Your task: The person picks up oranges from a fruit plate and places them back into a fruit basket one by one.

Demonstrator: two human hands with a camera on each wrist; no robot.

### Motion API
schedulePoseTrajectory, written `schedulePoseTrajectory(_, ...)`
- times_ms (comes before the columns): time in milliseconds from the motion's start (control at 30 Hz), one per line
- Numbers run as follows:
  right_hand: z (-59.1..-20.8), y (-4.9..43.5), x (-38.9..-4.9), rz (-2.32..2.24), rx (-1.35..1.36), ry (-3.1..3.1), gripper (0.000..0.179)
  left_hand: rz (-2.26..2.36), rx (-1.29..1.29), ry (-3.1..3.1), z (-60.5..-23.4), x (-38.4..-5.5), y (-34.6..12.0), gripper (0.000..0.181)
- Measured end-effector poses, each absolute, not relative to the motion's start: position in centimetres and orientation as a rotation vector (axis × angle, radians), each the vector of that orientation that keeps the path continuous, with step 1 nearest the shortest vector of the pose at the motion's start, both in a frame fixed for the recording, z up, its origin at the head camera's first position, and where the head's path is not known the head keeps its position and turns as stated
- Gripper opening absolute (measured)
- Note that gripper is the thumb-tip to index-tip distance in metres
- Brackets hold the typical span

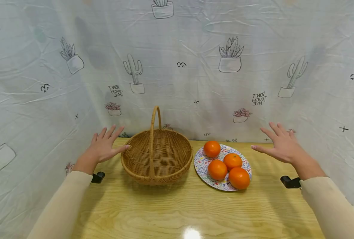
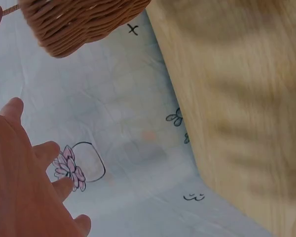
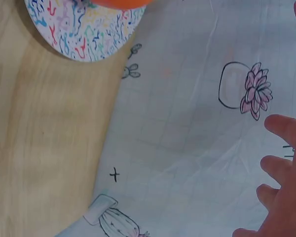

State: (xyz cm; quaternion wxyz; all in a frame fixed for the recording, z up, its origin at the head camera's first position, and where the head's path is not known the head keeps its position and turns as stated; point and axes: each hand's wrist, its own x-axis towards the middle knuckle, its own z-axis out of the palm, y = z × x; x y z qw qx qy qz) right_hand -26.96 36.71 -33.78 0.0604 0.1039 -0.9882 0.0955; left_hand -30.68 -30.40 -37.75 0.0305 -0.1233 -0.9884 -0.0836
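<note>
My left hand (image 1: 104,148) is spread with straight fingers beside a brown wicker basket (image 1: 177,171), its thumb overlapping the rim in the head view. The basket has a tall arched handle (image 1: 151,142), and its inside shows bare weave. To the right of it lies a round plate (image 1: 200,162) with a multicoloured squiggle pattern. On the plate sit several oranges (image 1: 217,169). Off the plate's right side, my right hand (image 1: 284,146) is held up with fingers fanned out, holding nothing. In the right wrist view its fingers (image 3: 286,129) are apart from the plate (image 3: 84,42).
The light wooden table (image 1: 171,212) ends at a pale curtain (image 1: 180,83) printed with potted cacti, which hangs behind and along both sides. A black wrist-camera piece (image 1: 98,177) sticks out under the left wrist, and another (image 1: 290,182) under the right.
</note>
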Motion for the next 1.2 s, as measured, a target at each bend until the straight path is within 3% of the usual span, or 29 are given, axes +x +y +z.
schedulePoseTrajectory(767, -39.1, 33.6, -23.8, 0.596, 0.461, -2.762, 0.078, -0.446, -0.420, -2.914, -40.4, -28.5, -29.0, 0.089)
schedulePoseTrajectory(1200, -42.6, 31.9, -21.6, 0.824, 0.407, -2.679, 0.076, -0.907, -0.527, -2.744, -42.4, -27.7, -28.9, 0.075)
